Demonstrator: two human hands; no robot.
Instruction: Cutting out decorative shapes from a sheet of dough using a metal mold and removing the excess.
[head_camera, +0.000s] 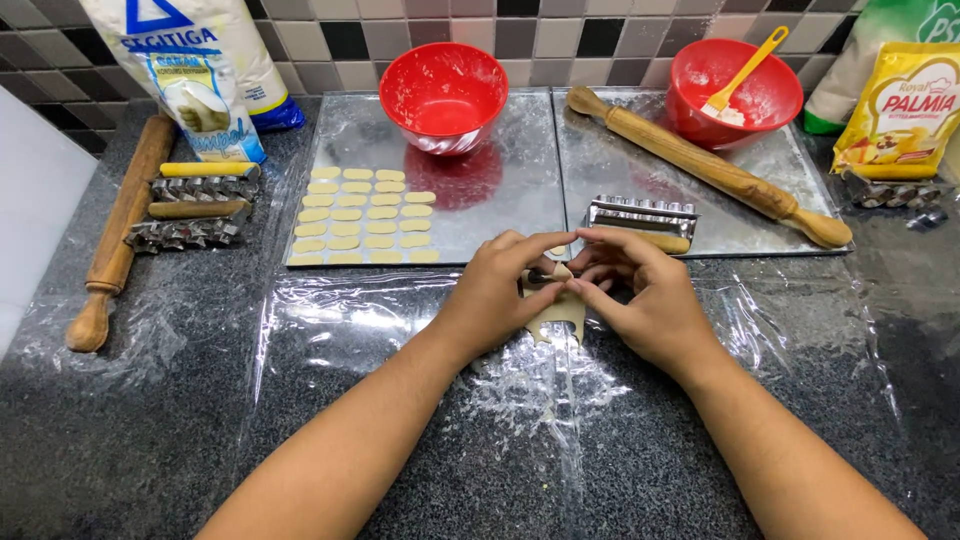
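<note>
Head view: left hand (497, 290) and right hand (640, 295) together, fingertips pinched on a scrap of dough (562, 315) just below the left baking tray (500, 180). Best to peel gently so thin dough won't tear on the plastic wrap (400, 330).

A: Surface?
B: Dark speckled stone countertop (150, 440), clear plastic sheet (400, 330) across its middle.
A: On it?
B: Two metal baking trays (520, 190) along the back edge; wooden rolling pin (115, 235) and flour bag (195, 70) at left.
</note>
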